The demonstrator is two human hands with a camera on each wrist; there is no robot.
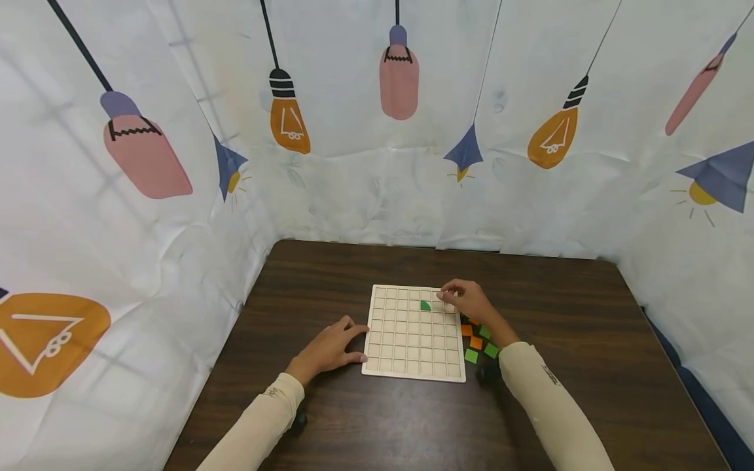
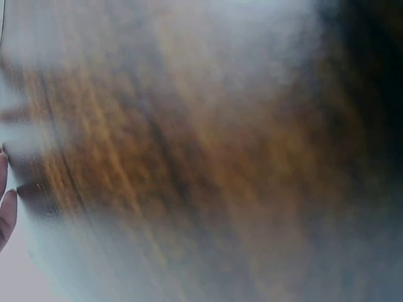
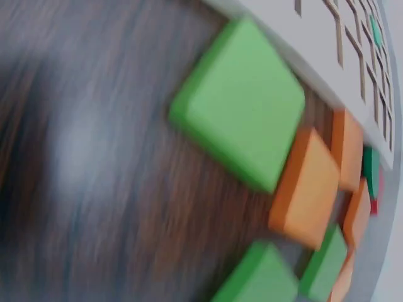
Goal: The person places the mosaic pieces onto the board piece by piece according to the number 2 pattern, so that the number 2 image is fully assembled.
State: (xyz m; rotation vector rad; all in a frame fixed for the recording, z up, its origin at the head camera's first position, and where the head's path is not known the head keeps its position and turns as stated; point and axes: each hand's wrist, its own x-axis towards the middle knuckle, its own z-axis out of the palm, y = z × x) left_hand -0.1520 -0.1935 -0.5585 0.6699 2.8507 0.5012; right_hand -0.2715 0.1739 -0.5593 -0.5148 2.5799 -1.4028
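Note:
A pale square board [image 1: 406, 356] with a grid of cells lies on the dark table. One green quarter-round piece [image 1: 425, 305] sits in a cell near its far side. My left hand [image 1: 328, 350] rests at the board's left edge, thumb and fingers apart and touching it; its fingertips [image 2: 7, 217] show at the border of the left wrist view. Over the board's far right corner is my right hand [image 1: 468, 301], thumb and fingertips brought close together. Whether a piece is between them cannot be seen.
Beside the board's right edge lie loose green tiles [image 3: 242, 104] and orange tiles [image 3: 308, 192], partly under my right forearm. A dark green piece [image 3: 371, 170] and a bit of red [image 3: 374, 206] lie farther along. A patterned white cloth [image 1: 365, 190] hangs behind the table [image 1: 400, 425].

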